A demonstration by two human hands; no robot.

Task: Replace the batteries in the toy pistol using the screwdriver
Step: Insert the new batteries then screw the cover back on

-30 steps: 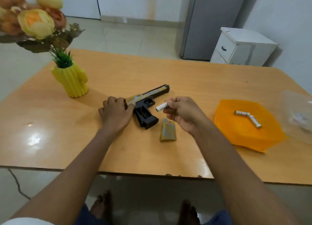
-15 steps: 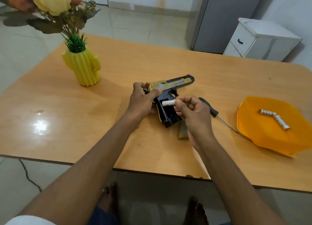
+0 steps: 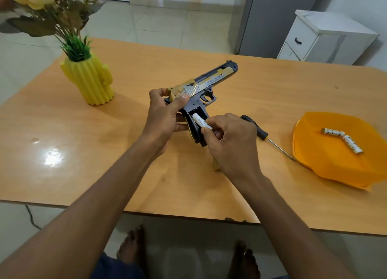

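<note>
Both hands grip: left hand (image 3: 165, 119) holds toy pistol (image 3: 201, 90), right hand (image 3: 230, 140) pinches battery (image 3: 200, 122) at its grip.

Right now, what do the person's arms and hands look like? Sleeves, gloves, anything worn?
Both forearms are bare to the frame edge: no sleeves show. The left hand and right hand are bare too, with no gloves, rings, watch or bands in view. Nails are short and unpainted where visible. No markings show on either arm.
</note>
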